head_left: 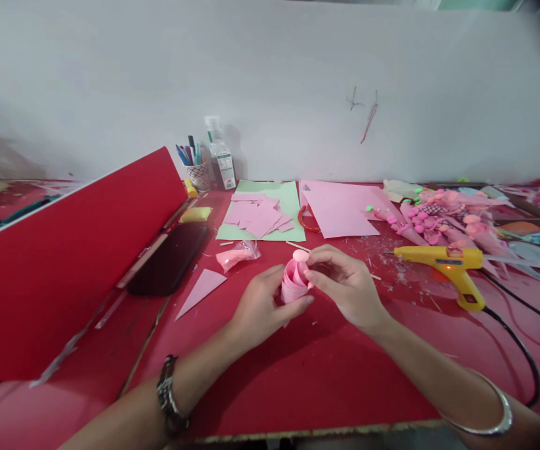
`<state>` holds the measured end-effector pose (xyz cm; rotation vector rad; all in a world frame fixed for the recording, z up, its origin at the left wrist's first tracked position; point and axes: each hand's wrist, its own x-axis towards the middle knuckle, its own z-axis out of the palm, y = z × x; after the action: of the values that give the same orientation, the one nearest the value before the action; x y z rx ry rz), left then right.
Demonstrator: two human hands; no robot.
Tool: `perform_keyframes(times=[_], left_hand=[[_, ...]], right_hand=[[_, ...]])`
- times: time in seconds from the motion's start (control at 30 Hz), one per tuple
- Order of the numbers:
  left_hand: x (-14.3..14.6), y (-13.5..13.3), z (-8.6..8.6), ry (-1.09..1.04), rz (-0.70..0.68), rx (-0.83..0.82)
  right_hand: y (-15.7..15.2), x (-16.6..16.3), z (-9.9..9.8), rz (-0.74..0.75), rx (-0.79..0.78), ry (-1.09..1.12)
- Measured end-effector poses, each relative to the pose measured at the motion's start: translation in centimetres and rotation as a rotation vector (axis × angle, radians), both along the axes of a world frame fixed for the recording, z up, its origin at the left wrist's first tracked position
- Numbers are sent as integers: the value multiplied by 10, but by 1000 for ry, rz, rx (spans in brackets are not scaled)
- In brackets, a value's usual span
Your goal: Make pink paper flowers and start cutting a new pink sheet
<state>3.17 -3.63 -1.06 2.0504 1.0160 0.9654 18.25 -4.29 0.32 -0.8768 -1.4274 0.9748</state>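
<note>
1. Head view, middle: a pink rolled-paper cone [293,289] is held just above the red-topped table [317,381], well in from its near edge. A round pink ball [300,255] sits at the cone's far rim.
2. Left hand [260,306]: its fingers are closed around the cone, the thumb lying along the near side.
3. Right hand [357,290]: its fingers are drawn into a pinch on the cone's right rim, just beside the ball; whether they also touch the ball, I cannot tell.
4. Left: a flat pink paper triangle [200,292] lies near the left hand. Beyond it, a black smartphone [169,259] and a tilted red board [87,269] limit room on that side.
5. Far: a clear plastic packet with pink contents [237,255] lies just beyond the left hand; farther off, pink paper pieces [258,215] rest on a green paper sheet [300,215], left of a large pink paper sheet [342,212].
6. Right: a yellow glue gun [439,257] points its nozzle towards the right hand, leaving a gap between. Bare red surface lies between the hands and the near edge.
</note>
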Motion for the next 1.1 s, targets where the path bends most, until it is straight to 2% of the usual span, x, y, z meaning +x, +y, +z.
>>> perform_keyframes(times=[0.33,0.67,0.9,1.1], left_hand=[[-2,1,2,57,-34,2],[-2,2,-3,163,13,-65],[-3,3,-9,109,17,-58],[-1,3,-3,0,-73,-135]], right_hand=[[0,1,1,24,16,-48],[2,1,0,7,-40,11],[2,1,0,-6,-14,-1],[4,4,-6,22,-28,126]])
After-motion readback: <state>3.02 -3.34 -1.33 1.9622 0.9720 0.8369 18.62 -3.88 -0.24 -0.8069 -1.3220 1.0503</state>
